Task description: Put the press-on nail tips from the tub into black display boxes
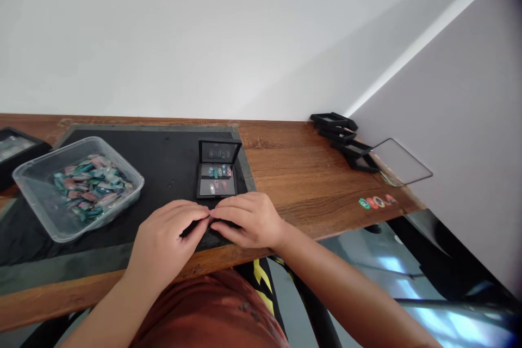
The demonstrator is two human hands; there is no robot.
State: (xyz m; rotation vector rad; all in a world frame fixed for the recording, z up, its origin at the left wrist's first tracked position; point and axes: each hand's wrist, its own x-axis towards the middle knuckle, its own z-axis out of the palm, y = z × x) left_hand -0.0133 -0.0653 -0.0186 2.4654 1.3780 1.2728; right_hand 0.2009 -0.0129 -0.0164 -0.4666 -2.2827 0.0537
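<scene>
Near the open case [230, 187], left hand [169, 231] and right hand [253, 218] seem at fine fingertip work, tips meeting, whether gripping anything I cannot tell, which calls next for steadiness.

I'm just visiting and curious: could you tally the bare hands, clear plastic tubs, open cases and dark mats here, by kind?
Bare hands: 2, the left hand and the right hand
Clear plastic tub: 1
Open case: 1
Dark mat: 1
Total: 5
The loose pieces in the tub overlap too much to count.
</scene>
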